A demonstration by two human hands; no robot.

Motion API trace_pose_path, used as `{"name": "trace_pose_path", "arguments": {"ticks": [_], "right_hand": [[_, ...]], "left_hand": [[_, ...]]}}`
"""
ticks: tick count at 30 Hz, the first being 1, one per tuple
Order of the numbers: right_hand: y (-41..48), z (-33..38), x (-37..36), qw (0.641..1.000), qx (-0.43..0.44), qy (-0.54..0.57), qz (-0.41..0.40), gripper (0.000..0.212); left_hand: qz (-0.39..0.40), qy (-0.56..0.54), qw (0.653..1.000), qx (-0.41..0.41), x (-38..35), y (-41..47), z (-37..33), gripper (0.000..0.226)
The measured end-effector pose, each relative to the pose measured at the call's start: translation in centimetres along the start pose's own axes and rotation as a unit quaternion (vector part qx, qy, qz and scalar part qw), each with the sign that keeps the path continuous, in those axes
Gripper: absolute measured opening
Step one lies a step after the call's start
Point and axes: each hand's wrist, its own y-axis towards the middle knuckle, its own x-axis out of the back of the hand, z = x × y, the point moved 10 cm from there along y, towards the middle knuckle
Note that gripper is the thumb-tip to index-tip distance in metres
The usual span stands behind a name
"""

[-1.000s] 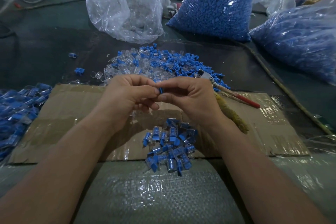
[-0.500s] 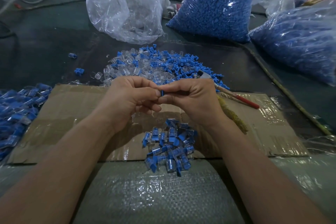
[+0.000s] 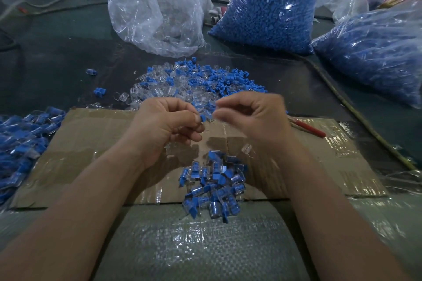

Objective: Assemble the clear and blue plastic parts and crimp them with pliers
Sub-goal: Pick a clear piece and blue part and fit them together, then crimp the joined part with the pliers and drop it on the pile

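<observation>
Cardboard sheet (image 3: 91, 143) lies flat mid-bench; all places are taken from it. Left hand (image 3: 169, 125) is over its far edge, thumb and forefinger pinched on a small blue part (image 3: 202, 117), the other fingers curled under. Right hand (image 3: 253, 118) is just beside it, over the same edge and not touching the left. Its fingers are curled and its thumb and forefinger tips are close together, but blur hides whether anything clear sits between them, so I cannot tell. One lone clear part (image 3: 247, 149) shows against the cardboard under the right wrist (lying or falling, unclear). Pile of joined pieces (image 3: 212, 185) sits on the near edge, spilling off it. Loose heap (image 3: 196, 84) of unjoined clear and blue parts lies just beyond the far edge. Pliers (image 3: 308, 129), red-handled, are toward the right side of the sheet, partly hidden behind the right hand and untouched. Judged step: mating the two halves, with the crimp not yet begun. Risks:
- The blue part is held only by its end, so a sideways push while mating could flick it into the loose heap.
- If the lone clear part is the intended mate, it may get lost among the joined pieces.
- An unseated pair dropped into that pile would skip the crimp.
</observation>
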Motion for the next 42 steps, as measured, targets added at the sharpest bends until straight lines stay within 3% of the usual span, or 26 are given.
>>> {"name": "trace_pose_path", "arguments": {"ticks": [3, 5, 9, 14, 18, 25, 30, 36, 42], "right_hand": [[0.1, -1.7, 5.8, 0.985, -0.061, -0.106, -0.124, 0.014], [-0.2, -4.2, 8.5, 0.962, -0.150, -0.178, -0.144, 0.013], [-1.7, -9.0, 10.0, 0.910, -0.305, -0.278, -0.043, 0.065], [-2.7, -10.8, 8.3, 0.860, -0.376, -0.334, 0.090, 0.090], [-2.4, -10.2, 8.1, 0.859, -0.364, -0.352, 0.081, 0.080], [-1.7, -8.2, 8.6, 0.874, -0.339, -0.349, -0.001, 0.031], [-0.5, -6.2, 7.4, 0.885, -0.253, -0.390, -0.021, 0.029], [0.3, -3.2, 5.3, 0.947, -0.120, -0.284, -0.086, 0.028], [0.5, -2.3, 1.1, 0.963, -0.061, -0.263, 0.003, 0.034]], "left_hand": [[-0.005, -0.009, 1.000, -0.002, 0.2, 0.0, 0.0, 0.013], [-0.006, -0.013, 1.000, -0.003, 0.2, 0.1, 0.0, 0.011], [-0.007, -0.018, 1.000, -0.008, 0.4, 0.2, 0.0, 0.011], [-0.007, -0.019, 1.000, -0.011, 0.5, 0.3, 0.0, 0.008], [-0.002, -0.023, 1.000, -0.013, 0.3, 0.3, 0.0, 0.014], [-0.012, -0.040, 0.999, -0.016, 0.6, 0.4, 0.2, 0.019], [-0.038, -0.077, 0.996, -0.022, 1.2, 0.6, 0.3, 0.016], [-0.059, -0.085, 0.993, -0.063, 1.6, 0.6, -0.2, 0.005], [-0.076, -0.081, 0.987, -0.119, 2.0, 0.5, -1.2, 0.014]]}}
